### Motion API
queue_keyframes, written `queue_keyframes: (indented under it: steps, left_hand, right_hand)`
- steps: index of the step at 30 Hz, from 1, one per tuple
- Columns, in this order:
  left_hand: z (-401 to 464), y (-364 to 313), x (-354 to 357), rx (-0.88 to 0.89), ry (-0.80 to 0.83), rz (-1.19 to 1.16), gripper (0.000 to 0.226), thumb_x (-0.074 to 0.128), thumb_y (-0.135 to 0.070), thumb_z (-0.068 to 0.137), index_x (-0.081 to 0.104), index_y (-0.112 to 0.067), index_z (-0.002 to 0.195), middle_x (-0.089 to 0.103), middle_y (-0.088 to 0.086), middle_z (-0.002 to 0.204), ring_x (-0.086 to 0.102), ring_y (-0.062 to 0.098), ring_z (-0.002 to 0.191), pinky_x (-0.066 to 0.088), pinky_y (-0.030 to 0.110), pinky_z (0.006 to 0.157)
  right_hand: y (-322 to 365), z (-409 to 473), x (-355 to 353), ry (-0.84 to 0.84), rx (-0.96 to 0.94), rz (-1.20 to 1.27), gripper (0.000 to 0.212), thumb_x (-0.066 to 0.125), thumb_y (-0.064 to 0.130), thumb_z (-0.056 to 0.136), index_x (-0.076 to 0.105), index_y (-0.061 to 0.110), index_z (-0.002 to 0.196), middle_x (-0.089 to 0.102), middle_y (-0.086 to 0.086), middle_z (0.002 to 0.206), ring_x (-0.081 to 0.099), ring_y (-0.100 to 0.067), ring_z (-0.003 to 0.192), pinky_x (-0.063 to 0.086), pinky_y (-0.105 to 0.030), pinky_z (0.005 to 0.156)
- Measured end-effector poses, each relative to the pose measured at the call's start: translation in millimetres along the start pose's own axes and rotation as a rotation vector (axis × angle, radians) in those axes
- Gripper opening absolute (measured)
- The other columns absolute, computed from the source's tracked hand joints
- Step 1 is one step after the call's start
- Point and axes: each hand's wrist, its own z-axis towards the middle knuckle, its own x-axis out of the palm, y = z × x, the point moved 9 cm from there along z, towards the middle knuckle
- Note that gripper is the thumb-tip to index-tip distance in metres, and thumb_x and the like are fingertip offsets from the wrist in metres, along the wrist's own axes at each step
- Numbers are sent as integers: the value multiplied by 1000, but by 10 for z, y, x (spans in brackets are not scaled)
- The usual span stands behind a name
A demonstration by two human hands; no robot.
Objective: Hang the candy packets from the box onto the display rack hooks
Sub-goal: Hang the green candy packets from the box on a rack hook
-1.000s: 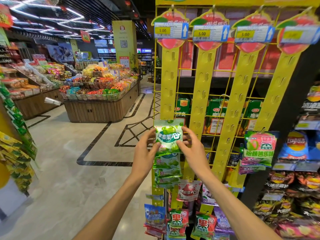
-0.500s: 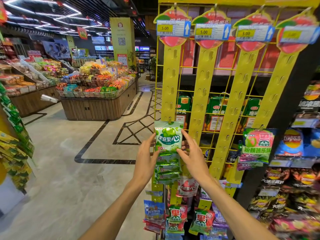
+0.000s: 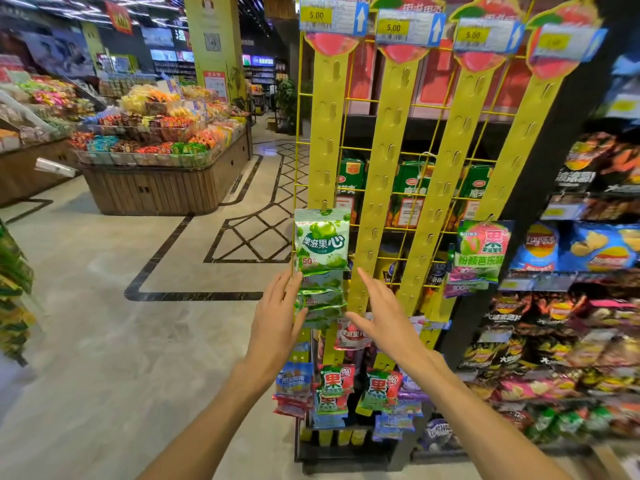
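Observation:
A green candy packet hangs from a hook on the leftmost yellow strip of the display rack, above several more green packets. My left hand is open just below and left of it, fingertips near the lower packets. My right hand is open to the right of them, holding nothing. A pink and green packet hangs on the fourth strip. Red and green packets hang low on the rack. The box is not in view.
Three more yellow hook strips rise to the right with price tags on top. Snack shelves stand at the right. A wooden candy island stands across the tiled floor at the left.
Both hands have let go of the green packet and dropped below it with fingers spread. The packet now hangs on the hook by itself.

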Motion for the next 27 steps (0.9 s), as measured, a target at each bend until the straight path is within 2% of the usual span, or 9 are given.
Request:
queue_keyframes:
  steps: [4,6,8,10,14,18,21,24,27]
  left_hand:
    - [-294,-147,318,18,112,165,67,55,-42,100,32,-18,159,32,9,164,25,28,154,34,49,120]
    - [-433,-301,500,21,169,221,66,41,-50,102,31,-20,160,28,7,166,22,28,155,34,50,120]
    - [-558,-486,730,-1,241,263,70,21,-59,101,26,-24,161,21,4,168,15,26,157,29,50,123]
    - [-674,-732,974,-25,305,269,75,13,-64,98,24,-26,161,19,3,169,12,25,157,24,51,124]
    - [-852,-1376,1499,3,400,263,74,17,-64,98,27,-26,161,20,2,169,14,25,157,26,54,123]
    - [-976,-2148,2093,65,496,255,76,10,-67,99,33,-25,159,31,5,165,24,26,155,28,53,122]
    - [-1069,-2748,2585,120,567,219,73,22,-65,99,39,-24,156,34,6,164,29,29,153,33,56,119]
    - [-1138,-3402,3040,197,625,192,77,15,-67,100,46,-22,153,40,7,160,37,31,149,37,56,116]
    - [-1173,-4069,3442,295,682,171,70,22,-62,101,53,-21,148,49,7,155,47,30,143,42,55,110]
  right_hand:
    - [-355,-272,103,81,-21,-190,92,64,55,94,9,30,163,25,-1,164,21,-21,153,29,-45,122]
    - [-601,-432,133,138,7,-243,93,62,61,92,8,32,162,17,-1,168,13,-24,157,24,-51,124]
    - [-860,-617,123,195,33,-290,95,62,64,91,7,34,163,11,-2,170,6,-24,158,17,-52,126]
    - [-1119,-824,45,232,38,-351,98,59,69,89,5,33,163,7,-3,171,3,-25,158,13,-51,127]
    - [-1783,-1314,-204,312,98,-388,97,54,73,90,4,34,163,5,-3,171,-1,-24,159,7,-52,126]
    - [-2538,-1862,-604,347,198,-383,99,53,76,89,3,33,164,4,-1,172,-4,-24,159,5,-52,126]
    - [-3084,-2298,-972,320,278,-384,99,51,77,88,5,31,164,6,-2,172,-3,-25,159,5,-53,126]
    - [-3654,-2769,-1350,298,388,-387,103,48,82,85,5,32,164,5,-1,172,-2,-25,159,5,-53,126]
    - [-4165,-3201,-1739,276,496,-384,102,47,81,86,1,33,164,4,-1,172,-2,-25,159,6,-54,126]
